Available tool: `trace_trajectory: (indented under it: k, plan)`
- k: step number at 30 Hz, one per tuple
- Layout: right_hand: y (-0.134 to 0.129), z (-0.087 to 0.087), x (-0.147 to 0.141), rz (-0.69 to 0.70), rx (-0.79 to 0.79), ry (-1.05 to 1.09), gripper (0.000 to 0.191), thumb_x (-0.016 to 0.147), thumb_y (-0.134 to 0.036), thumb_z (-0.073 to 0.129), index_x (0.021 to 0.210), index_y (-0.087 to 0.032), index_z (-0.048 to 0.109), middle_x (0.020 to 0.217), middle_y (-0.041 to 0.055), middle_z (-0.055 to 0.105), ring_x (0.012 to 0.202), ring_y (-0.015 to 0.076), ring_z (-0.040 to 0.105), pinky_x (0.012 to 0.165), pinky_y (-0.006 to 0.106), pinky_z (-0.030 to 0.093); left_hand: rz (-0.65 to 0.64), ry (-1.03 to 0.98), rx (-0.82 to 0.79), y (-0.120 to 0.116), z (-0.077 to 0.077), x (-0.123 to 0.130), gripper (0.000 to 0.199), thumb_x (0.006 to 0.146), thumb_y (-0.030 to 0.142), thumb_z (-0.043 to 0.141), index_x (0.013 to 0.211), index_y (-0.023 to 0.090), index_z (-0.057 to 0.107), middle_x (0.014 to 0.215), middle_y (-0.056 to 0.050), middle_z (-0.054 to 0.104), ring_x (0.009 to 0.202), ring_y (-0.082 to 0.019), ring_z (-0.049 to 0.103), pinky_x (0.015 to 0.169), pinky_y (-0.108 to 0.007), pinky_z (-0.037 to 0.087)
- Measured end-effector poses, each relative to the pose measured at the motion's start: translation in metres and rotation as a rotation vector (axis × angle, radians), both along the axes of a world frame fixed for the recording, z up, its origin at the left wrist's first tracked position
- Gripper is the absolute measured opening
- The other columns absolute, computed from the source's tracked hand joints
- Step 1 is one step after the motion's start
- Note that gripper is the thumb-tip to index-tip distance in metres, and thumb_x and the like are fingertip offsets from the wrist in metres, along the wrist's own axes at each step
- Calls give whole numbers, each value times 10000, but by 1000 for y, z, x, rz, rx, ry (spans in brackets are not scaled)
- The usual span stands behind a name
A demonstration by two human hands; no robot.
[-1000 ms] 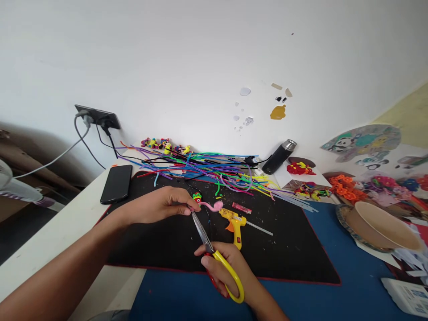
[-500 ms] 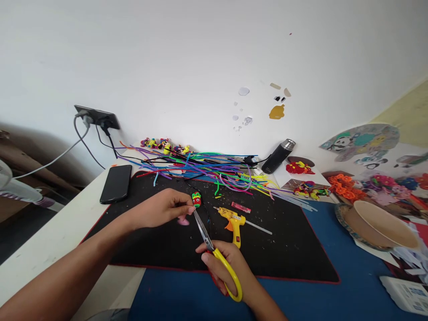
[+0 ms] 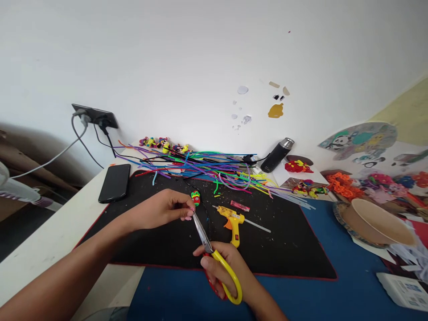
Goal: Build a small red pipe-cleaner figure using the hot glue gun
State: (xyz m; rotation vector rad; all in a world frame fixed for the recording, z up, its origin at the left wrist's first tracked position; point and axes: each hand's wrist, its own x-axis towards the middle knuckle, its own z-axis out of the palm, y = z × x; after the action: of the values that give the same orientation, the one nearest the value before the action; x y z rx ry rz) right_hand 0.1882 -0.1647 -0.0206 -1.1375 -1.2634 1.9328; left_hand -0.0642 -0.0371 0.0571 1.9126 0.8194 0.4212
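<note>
My left hand (image 3: 170, 208) is closed in a pinch over the black mat. A small pink piece (image 3: 188, 218) shows at its fingertips; its kind is too small to make out. My right hand (image 3: 227, 265) is wrapped round scissors (image 3: 202, 231) with one yellow and one red handle. The blade tips reach up to the left fingertips, and the blades look nearly closed. Just beyond the pinch, a small red and green figure (image 3: 195, 198) with eyes sits on the mat. A yellow glue gun (image 3: 233, 218) with a clear stick lies to the right of the scissors.
Colourful pipe cleaners (image 3: 200, 162) lie heaped along the back. A phone (image 3: 114, 183) is at the left, and a pink-red packet (image 3: 240, 205) lies by the glue gun. At the back right leans a black flask (image 3: 277, 156). A bowl (image 3: 381, 220) stands far right.
The pink piece has shifted up and right, closer to my left fingertips. The scissor blades are closer together, and the red handle shows more. The view has moved slightly.
</note>
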Motion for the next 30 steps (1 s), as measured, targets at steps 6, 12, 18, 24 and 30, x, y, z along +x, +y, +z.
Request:
trace_trajectory:
  k: [6, 12, 18, 24, 30]
  plan:
    - [-1, 0, 2, 69, -2, 45, 723, 877, -743, 742, 1254, -130, 678, 613, -60, 598, 354, 65, 480, 343, 161, 369, -33, -76, -144, 2, -3, -4, 350, 993, 480, 677, 928, 147, 758, 786, -27, 688, 728, -146, 610, 692, -231, 489]
    - [-2, -3, 1, 123, 2, 55, 779, 862, -779, 731, 1283, -126, 674, 660, -40, 629, 384, 63, 512, 376, 154, 386, -63, -76, -241, 2, 0, -9, 392, 955, 536, 711, 908, 149, 758, 842, -51, 732, 726, -148, 630, 687, -236, 525]
    - [-2, -1, -1, 163, -23, 128, 933, 807, -868, 703, 1359, -122, 610, 779, 49, 714, 502, 121, 660, 430, 158, 435, -12, -45, -206, 0, 7, -8, 375, 932, 518, 713, 820, 159, 711, 738, -14, 677, 666, -132, 578, 655, -222, 483]
    - [2, -3, -6, 185, -153, 242, 1013, 703, -894, 766, 1344, -128, 599, 856, 124, 757, 551, 168, 719, 447, 155, 444, 40, -53, -302, 8, 3, -17, 391, 884, 531, 753, 777, 161, 685, 673, -1, 632, 607, -122, 544, 593, -211, 445]
    - [2, 8, -7, 228, -230, 300, 1032, 645, -894, 801, 1323, -141, 605, 908, 157, 771, 571, 192, 735, 470, 173, 482, 14, -38, -364, 14, 5, -26, 391, 821, 522, 806, 725, 164, 681, 622, 28, 553, 556, -101, 469, 564, -205, 467]
